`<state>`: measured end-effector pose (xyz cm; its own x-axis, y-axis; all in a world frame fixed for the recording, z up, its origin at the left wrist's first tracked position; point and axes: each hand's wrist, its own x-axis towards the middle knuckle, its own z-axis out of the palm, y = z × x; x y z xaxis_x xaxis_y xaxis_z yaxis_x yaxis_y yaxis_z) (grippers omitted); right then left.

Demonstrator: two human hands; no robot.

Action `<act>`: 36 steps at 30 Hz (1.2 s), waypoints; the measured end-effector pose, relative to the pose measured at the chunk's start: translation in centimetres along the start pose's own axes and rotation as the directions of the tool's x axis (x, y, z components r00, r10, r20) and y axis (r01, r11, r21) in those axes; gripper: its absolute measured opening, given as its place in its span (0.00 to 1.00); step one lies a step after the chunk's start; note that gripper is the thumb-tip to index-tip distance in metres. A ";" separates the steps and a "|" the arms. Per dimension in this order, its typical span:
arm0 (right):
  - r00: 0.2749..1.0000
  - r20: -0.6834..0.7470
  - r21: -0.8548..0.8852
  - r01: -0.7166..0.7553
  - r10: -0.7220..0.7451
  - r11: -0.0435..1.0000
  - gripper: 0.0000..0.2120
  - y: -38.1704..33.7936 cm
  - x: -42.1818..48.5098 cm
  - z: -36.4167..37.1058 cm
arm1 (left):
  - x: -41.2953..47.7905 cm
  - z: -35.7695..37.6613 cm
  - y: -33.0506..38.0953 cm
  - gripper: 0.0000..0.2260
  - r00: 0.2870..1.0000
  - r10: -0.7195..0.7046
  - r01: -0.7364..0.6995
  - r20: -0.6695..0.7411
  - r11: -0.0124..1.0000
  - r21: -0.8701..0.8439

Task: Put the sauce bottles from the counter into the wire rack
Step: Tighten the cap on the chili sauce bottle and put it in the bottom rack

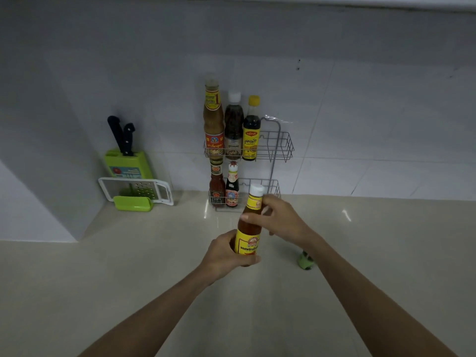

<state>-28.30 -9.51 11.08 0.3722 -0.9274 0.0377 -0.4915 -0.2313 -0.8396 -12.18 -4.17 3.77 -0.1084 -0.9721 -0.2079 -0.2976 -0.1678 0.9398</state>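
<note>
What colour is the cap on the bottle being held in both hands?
White, on the held bottle, seen clearly in the head view.

Both hands, left hand point(223, 256) and right hand point(279, 219), gripping chilli sauce bottle point(249, 228), wire rack point(279, 148) behind

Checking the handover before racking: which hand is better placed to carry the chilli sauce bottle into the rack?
Right, probably. The right hand grips the chilli sauce bottle by its neck, nearest the empty right side of the wire rack; the left hand holds its base.
</note>
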 end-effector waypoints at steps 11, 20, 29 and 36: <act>0.921 -0.384 0.034 -0.052 0.061 0.998 0.12 5.0 8.4 0.1 | 9.9 -4.2 0.5 0.42 0.997 -0.075 0.073 0.003 0.979 0.190; 0.906 -0.424 0.010 0.001 0.003 1.000 0.13 9.2 14.8 2.7 | 16.6 -4.8 1.6 0.39 0.998 0.007 0.000 -0.065 0.994 0.106; 0.952 -0.288 -0.142 -0.150 0.105 0.978 0.19 10.9 19.1 3.0 | 17.9 -4.6 -0.3 0.38 0.998 0.017 -0.011 -0.063 0.995 0.097; 0.958 -0.224 -0.118 -0.211 0.181 0.970 0.21 11.8 20.2 2.9 | 18.4 -4.6 -0.8 0.40 0.998 0.001 0.004 -0.059 0.996 0.085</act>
<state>-24.26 -30.14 0.32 0.0914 -0.9958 0.0050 -0.6482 -0.0633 -0.7588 -9.61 -22.67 0.44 -0.0523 -0.9803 -0.1906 -0.3772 -0.1573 0.9126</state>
